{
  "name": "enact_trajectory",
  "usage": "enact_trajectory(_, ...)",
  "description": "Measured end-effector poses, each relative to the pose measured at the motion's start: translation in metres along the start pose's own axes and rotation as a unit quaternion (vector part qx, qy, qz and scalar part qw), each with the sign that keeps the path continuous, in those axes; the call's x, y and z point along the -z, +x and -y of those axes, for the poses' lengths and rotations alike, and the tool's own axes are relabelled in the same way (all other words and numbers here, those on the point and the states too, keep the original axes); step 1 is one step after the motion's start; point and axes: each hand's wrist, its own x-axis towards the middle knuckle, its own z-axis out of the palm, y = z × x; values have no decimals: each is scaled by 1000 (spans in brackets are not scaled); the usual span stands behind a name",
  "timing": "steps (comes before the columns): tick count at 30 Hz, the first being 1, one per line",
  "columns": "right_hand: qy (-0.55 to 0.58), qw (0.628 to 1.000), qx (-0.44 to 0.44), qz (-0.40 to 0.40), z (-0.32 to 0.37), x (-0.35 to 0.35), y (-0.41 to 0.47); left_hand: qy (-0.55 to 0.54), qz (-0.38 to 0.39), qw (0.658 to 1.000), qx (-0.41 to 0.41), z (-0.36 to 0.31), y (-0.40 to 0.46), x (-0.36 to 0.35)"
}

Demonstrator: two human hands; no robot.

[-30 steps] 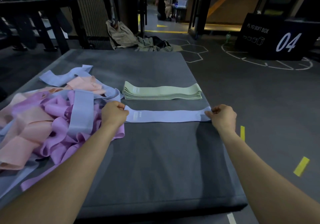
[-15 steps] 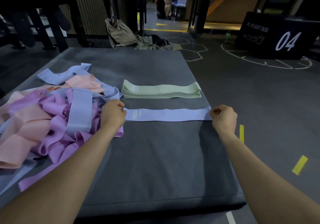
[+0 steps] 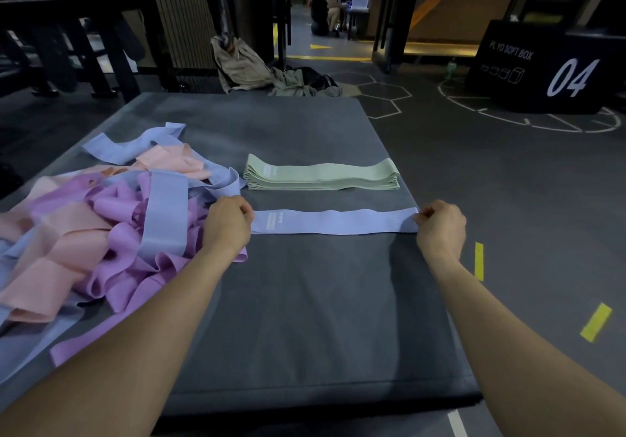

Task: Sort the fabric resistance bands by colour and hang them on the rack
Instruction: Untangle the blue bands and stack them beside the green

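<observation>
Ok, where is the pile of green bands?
In the head view, the green bands lie neatly stacked on the grey mat, just beyond the blue band stretched between the left hand and right hand, right of the messy heap.

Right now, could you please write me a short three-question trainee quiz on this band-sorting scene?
1. True or false: the neat stack of pale green fabric bands lies beyond the flat blue fabric band on the grey padded mat.
2. Which hands grip the flat blue fabric band? A) left only B) right only C) both
3. Fill in: the unsorted heap of pink, purple and blue bands lies on the person's ____ side.

Key: 1 true. 2 C: the left hand and the right hand each pinch one end. 3 left.
</observation>
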Motion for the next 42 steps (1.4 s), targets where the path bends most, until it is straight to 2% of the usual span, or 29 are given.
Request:
enact_trajectory(3,-10,999,32,-4,22,-3,-9,-5,11,1000,-13,-1,-1,5)
enact_trajectory(6,27,996,76,33,59,-14,-25,-47,4,998,-28,-6,-4,15)
enact_trajectory(11,132,968,119,178,124,-40,-70,-88,-97,990,-54,-2,-13,50)
enact_trajectory(14,138,942,181,247,158,-56,-102,-77,-141,986,-35,20,-19,69)
enact_trajectory(20,119,898,221,361,204,-80,-148,-68,-134,989,14,69,-23,99)
enact_trajectory(23,118,885,199,405,215,-89,-161,-92,-116,989,18,78,-28,107)
enact_trajectory(25,163,882,171,408,221,-93,-165,-124,-105,986,25,80,-30,110)
enact_trajectory(28,289,865,125,390,230,-90,-165,-164,-82,982,35,79,-31,114)
enact_trajectory(32,371,842,152,361,240,-69,-161,-230,-91,969,12,65,-28,123)
enact_trajectory(38,478,809,167,297,247,-26,-148,-337,-86,934,-80,34,-39,146)
enact_trajectory(42,519,786,174,288,247,-8,-146,-369,-127,917,-87,24,-45,152)
